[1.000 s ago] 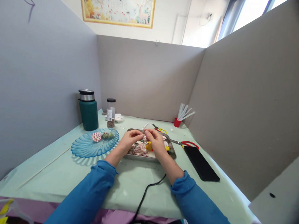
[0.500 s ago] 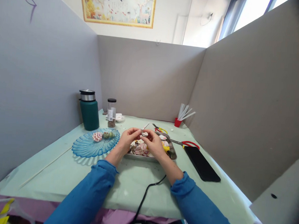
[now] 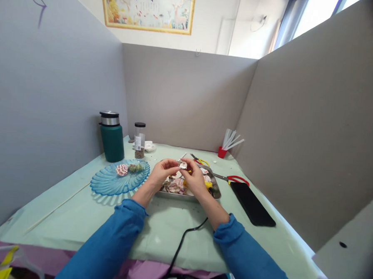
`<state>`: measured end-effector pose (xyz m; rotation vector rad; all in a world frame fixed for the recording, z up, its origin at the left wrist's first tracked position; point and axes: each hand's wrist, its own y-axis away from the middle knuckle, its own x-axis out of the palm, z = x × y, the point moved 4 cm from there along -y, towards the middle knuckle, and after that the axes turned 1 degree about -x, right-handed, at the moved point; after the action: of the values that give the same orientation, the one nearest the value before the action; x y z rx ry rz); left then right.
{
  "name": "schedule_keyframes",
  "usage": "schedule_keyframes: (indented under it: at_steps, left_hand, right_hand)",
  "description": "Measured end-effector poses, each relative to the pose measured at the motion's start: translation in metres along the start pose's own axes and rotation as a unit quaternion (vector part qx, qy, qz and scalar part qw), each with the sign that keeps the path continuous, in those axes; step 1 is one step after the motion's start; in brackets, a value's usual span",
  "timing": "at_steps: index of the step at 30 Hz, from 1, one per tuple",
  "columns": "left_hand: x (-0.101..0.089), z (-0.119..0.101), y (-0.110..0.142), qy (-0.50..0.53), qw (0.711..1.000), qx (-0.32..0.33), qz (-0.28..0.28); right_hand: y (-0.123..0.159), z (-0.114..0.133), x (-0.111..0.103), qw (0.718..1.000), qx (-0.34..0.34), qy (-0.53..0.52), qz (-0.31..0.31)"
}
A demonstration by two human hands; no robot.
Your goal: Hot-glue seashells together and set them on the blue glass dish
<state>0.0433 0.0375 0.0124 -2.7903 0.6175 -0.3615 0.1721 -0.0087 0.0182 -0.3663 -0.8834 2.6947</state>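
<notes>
Between my fingertips is a small whitish shell [image 3: 183, 165], its pale face turned toward me. My left hand [image 3: 162, 174] pinches it from the left, and my right hand [image 3: 195, 179] pinches its right side. Both hands are held over a metal tray [image 3: 183, 197] that holds several shells [image 3: 176, 185] and a yellow object [image 3: 208, 184], partly hidden by my right hand. Left of my hands lies a blue scalloped plate [image 3: 109, 185] bearing a striped shell [image 3: 121, 170] and small greenish shells [image 3: 135, 168].
A green bottle [image 3: 111, 142] and a clear jar [image 3: 139, 143] stand at the back left. Scissors [image 3: 237, 179], a black phone [image 3: 252, 204] and pliers [image 3: 201, 160] lie to the right. White sticks fill a red cup [image 3: 222, 152]. A black cable [image 3: 181, 243] crosses the front.
The small shell has been turned between my fingers, so more of its pale face shows. My hands stay in nearly the same place.
</notes>
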Motion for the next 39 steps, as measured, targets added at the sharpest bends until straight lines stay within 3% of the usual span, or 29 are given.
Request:
schedule_keyframes:
  at_steps: [14,24,28,39]
  left_hand:
    - [-0.005,0.002,-0.001,-0.018,0.999,-0.015,-0.038]
    - [-0.007,0.000,-0.002,0.054,0.997,-0.025,-0.055]
    - [-0.008,0.000,-0.003,0.023,0.997,-0.010,-0.071]
    - [-0.005,-0.003,0.000,-0.061,0.997,0.026,-0.042]
  right_hand:
    - [-0.001,-0.003,-0.002,1.000,0.006,-0.009,-0.010]
    - [0.000,-0.011,0.003,0.999,0.034,0.007,0.019]
    - [0.001,-0.007,0.001,0.999,0.007,0.050,0.004]
    - [0.002,-0.003,0.003,0.996,-0.051,0.070,0.023]
